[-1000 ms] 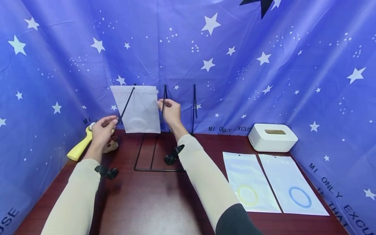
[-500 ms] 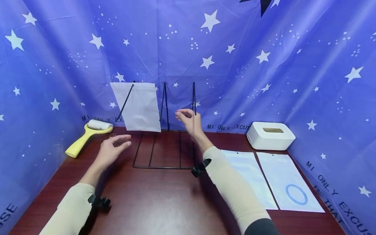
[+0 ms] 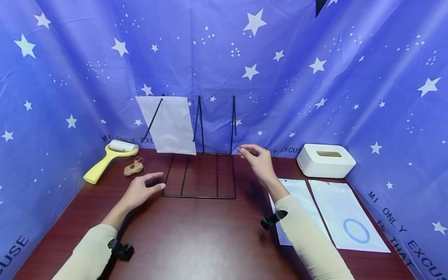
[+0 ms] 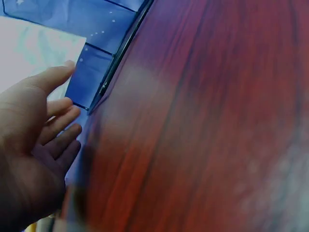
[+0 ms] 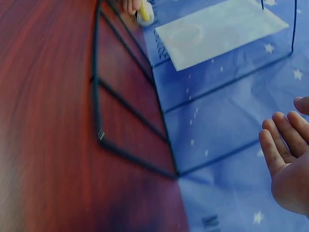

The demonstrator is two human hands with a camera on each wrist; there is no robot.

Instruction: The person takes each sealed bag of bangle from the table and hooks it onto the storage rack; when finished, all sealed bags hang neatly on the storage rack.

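A white zip pouch [image 3: 171,126] hangs by its top from the left prong of a black wire rack [image 3: 199,197]. My left hand [image 3: 143,191] is low over the table beside the rack's front left corner, holding nothing. In the left wrist view the fingers of this hand [image 4: 53,121] are relaxed. My right hand [image 3: 258,161] is in the air to the right of the rack, with its fingers loosely bent. The right wrist view shows this hand [image 5: 292,169] holding nothing. Below it lies a flat white pouch [image 3: 297,190], partly hidden by my right sleeve.
Another white pouch with a blue ring [image 3: 350,210] lies flat at the right. Behind it stands a white tissue box [image 3: 325,161]. At the left are a yellow-handled lint roller [image 3: 105,161] and a small brown object [image 3: 133,168] with a red loop. Starry cloth [image 3: 224,58] encloses the table.
My right hand has left the hanging pouch's edge and moved right, past the rack. My left hand has come down from the left prong toward the table. The pouch stays hanging.
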